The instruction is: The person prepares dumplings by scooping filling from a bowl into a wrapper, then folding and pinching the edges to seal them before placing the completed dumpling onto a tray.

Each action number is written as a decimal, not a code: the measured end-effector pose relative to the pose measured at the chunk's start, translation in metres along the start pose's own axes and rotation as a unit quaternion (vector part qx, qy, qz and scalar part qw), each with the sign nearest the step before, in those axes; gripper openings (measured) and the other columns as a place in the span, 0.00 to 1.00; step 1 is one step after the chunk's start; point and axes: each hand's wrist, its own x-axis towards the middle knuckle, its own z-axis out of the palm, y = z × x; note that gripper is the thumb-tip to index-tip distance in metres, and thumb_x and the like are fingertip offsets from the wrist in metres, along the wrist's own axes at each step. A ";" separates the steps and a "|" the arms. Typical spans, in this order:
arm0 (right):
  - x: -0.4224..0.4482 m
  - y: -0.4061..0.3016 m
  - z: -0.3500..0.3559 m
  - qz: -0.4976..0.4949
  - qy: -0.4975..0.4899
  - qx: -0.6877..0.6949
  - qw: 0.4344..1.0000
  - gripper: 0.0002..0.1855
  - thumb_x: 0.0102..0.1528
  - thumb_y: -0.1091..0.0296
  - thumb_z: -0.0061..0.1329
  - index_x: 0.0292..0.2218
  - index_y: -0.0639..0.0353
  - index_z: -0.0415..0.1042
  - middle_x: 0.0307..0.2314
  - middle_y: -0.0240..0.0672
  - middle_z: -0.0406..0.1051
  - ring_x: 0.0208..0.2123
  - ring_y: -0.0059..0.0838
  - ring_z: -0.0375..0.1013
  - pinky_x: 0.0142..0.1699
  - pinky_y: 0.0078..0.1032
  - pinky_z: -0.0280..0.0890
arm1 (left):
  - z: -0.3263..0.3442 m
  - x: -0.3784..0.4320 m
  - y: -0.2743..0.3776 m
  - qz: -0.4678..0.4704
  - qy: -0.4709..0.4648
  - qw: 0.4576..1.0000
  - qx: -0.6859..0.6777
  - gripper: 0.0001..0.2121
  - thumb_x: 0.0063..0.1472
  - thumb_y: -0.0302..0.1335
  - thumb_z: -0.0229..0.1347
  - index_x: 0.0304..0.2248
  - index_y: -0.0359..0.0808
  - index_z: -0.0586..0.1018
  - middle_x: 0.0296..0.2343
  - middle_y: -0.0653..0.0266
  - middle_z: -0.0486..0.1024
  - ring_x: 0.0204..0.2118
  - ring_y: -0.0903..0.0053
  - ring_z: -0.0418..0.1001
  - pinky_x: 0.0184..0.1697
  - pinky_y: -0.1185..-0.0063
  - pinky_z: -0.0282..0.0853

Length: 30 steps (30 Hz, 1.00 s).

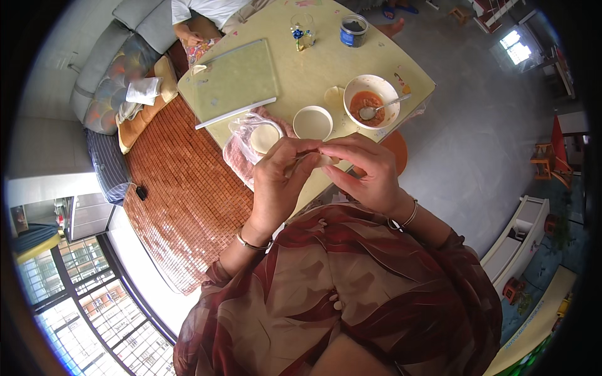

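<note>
My left hand [278, 176] and my right hand [369, 164] meet above the table's near edge. Between their fingertips they pinch a pale dumpling [325, 161], mostly hidden by the fingers. Just beyond my left hand, a stack of round dough wrappers [265, 138] lies in an opened plastic bag [243, 126] on a pink towel [233, 157]. A small white bowl [312, 123] stands straight ahead of the hands. Farther right, a large white bowl [350, 98] contains reddish minced filling [366, 104] with a metal spoon [368, 113] resting in it.
On the yellow table [310, 66] lie a single round wrapper [333, 97] and a greenish board [240, 77] with a pale dumpling [198, 69] at its far corner. A drinking glass [302, 23] and a lidded jar [353, 32] stand farther back. Another person [211, 11] sits at the far left.
</note>
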 end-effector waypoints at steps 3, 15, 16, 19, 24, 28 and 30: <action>-0.002 -0.003 0.002 0.049 0.009 0.013 0.999 0.14 0.46 0.78 0.57 0.38 0.63 0.74 0.33 0.39 0.74 0.31 0.30 0.75 0.34 0.24 0.71 | 0.001 0.001 -0.005 0.039 0.008 0.999 0.026 0.04 0.58 0.19 0.55 0.34 0.28 0.75 0.32 0.63 0.73 0.34 0.80 0.76 0.36 0.83 0.73; -0.003 0.012 0.013 0.001 0.057 -0.054 0.997 0.11 0.46 0.78 0.57 0.34 0.63 0.73 0.25 0.38 0.69 0.26 0.33 0.71 0.29 0.28 0.66 | 0.007 0.003 0.001 0.010 0.028 0.994 0.109 0.04 0.57 0.19 0.56 0.32 0.28 0.75 0.30 0.60 0.74 0.31 0.76 0.78 0.32 0.81 0.73; -0.001 0.011 0.012 -0.022 0.060 -0.086 0.994 0.11 0.45 0.78 0.57 0.33 0.63 0.72 0.25 0.37 0.68 0.26 0.34 0.70 0.29 0.29 0.66 | 0.007 0.003 0.001 0.002 0.027 0.993 0.113 0.04 0.57 0.20 0.56 0.32 0.29 0.75 0.30 0.60 0.74 0.31 0.75 0.78 0.32 0.80 0.73; 0.003 0.011 0.015 -0.096 0.065 -0.163 0.980 0.10 0.45 0.78 0.57 0.32 0.64 0.71 0.25 0.36 0.67 0.27 0.36 0.69 0.29 0.30 0.65 | 0.006 0.003 0.001 -0.001 0.032 0.986 0.161 0.04 0.57 0.20 0.56 0.32 0.29 0.75 0.30 0.59 0.75 0.30 0.75 0.78 0.30 0.81 0.73; 0.008 0.014 0.017 -0.105 0.100 -0.149 0.978 0.11 0.45 0.76 0.58 0.32 0.64 0.70 0.25 0.35 0.66 0.27 0.35 0.68 0.29 0.30 0.64 | 0.007 0.003 0.002 0.000 0.065 0.988 0.138 0.04 0.57 0.21 0.56 0.32 0.29 0.76 0.29 0.60 0.74 0.28 0.77 0.76 0.29 0.81 0.71; 0.005 0.009 0.011 -0.061 0.075 -0.144 0.985 0.11 0.44 0.76 0.59 0.30 0.63 0.70 0.24 0.34 0.65 0.26 0.33 0.68 0.27 0.29 0.63 | 0.005 0.001 -0.006 -0.004 0.092 0.992 0.087 0.04 0.57 0.21 0.56 0.32 0.30 0.76 0.28 0.60 0.74 0.28 0.77 0.76 0.30 0.82 0.71; 0.001 0.012 0.011 -0.071 0.060 -0.157 0.983 0.11 0.44 0.76 0.59 0.29 0.63 0.70 0.23 0.34 0.65 0.25 0.33 0.68 0.26 0.29 0.63 | 0.003 0.001 -0.003 -0.004 0.079 0.989 0.124 0.04 0.57 0.21 0.56 0.32 0.30 0.76 0.28 0.61 0.74 0.28 0.77 0.76 0.30 0.82 0.71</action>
